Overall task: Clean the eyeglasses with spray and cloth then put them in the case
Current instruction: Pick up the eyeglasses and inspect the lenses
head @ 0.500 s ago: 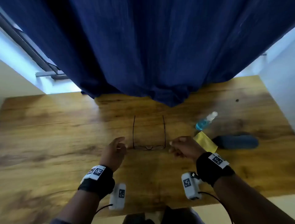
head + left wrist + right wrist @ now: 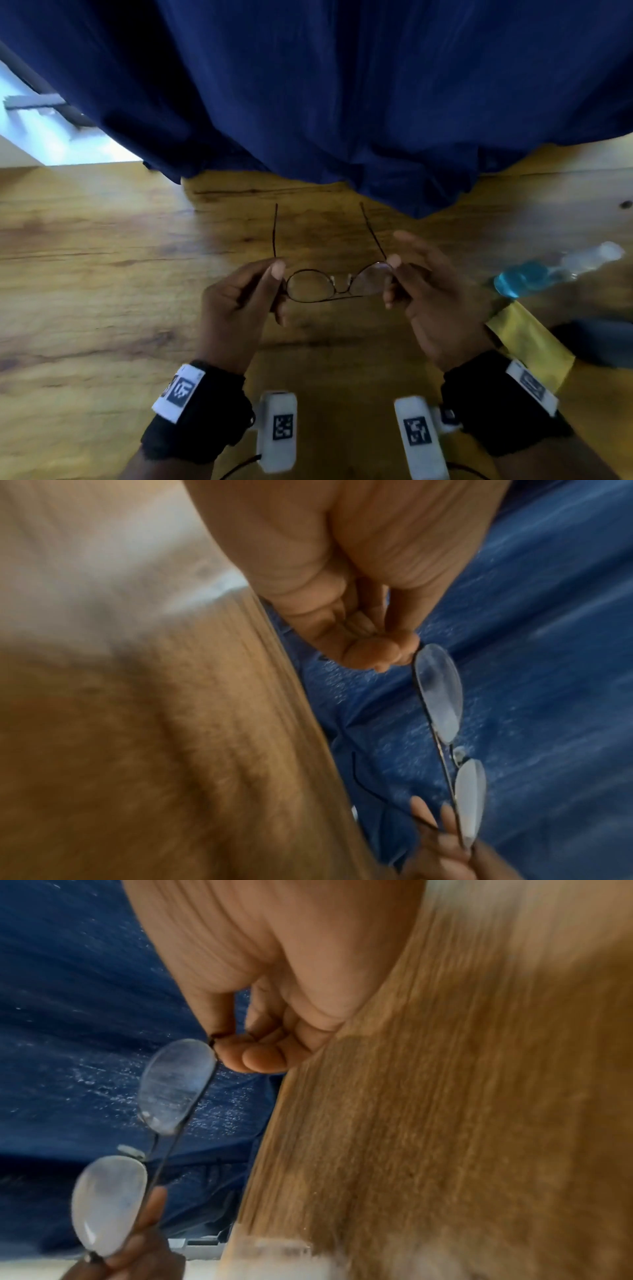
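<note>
Thin wire-framed eyeglasses (image 2: 337, 286) hang above the wooden table (image 2: 102, 274) with their temples unfolded and pointing away from me. My left hand (image 2: 270, 274) pinches the frame's left corner and my right hand (image 2: 394, 274) pinches its right corner. The lenses (image 2: 440, 696) look smudged in the left wrist view, and the same eyeglasses (image 2: 174, 1085) show in the right wrist view. A blue spray bottle (image 2: 548, 274) lies on its side at the right. A yellow cloth (image 2: 527, 339) lies beside my right wrist, next to the dark case (image 2: 599, 342).
A dark blue curtain (image 2: 342, 96) hangs over the far edge of the table and drapes onto it. A bright window sill (image 2: 51, 137) shows at the far left. The wooden tabletop stretches wide to the left of my hands.
Both hands have lifted the eyeglasses off the table and tipped the lenses up toward me. The view has moved in closer.
</note>
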The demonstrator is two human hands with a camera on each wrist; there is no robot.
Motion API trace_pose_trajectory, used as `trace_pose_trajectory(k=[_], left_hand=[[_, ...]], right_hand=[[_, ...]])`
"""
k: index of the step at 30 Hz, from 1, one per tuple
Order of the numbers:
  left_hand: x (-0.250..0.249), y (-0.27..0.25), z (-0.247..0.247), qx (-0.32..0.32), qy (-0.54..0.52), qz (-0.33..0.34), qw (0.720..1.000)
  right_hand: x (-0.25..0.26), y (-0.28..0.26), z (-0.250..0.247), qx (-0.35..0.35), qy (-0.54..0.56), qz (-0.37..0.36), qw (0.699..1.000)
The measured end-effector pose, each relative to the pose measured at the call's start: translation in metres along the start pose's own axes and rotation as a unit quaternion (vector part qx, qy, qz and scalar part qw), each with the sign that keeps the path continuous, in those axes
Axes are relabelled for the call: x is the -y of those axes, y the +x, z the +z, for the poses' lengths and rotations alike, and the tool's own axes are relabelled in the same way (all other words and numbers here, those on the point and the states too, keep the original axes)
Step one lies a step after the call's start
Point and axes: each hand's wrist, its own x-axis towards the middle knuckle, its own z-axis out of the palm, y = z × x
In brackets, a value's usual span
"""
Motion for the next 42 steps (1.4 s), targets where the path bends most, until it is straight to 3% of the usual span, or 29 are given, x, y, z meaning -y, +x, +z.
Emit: trace_pose_trajectory(k=[7,17,26,42], left_hand=[[0.009,0.01,0.004,-0.04,-0.15,0.055,0.986],[0.0,-0.023,0.007,-0.022,-0.169,0.102,0.98],[-0.005,-0.037,0.025,-0.019,-0.257,0.055,0.965],[0.02,-0.011,0.023,-0.031,-0.326,0.036,0.944]], right_hand=[[-0.016,0.007,0.01,0.062,0.083,-0.08,0.991],[-0.014,-0.014,-0.002,0.061,0.114,-0.147,0.981],[-0.016,-0.024,-0.006,0.043,0.145,-0.17,0.974],[-0.019,0.003,0.001,0.064,0.071,-0.208,0.973]])
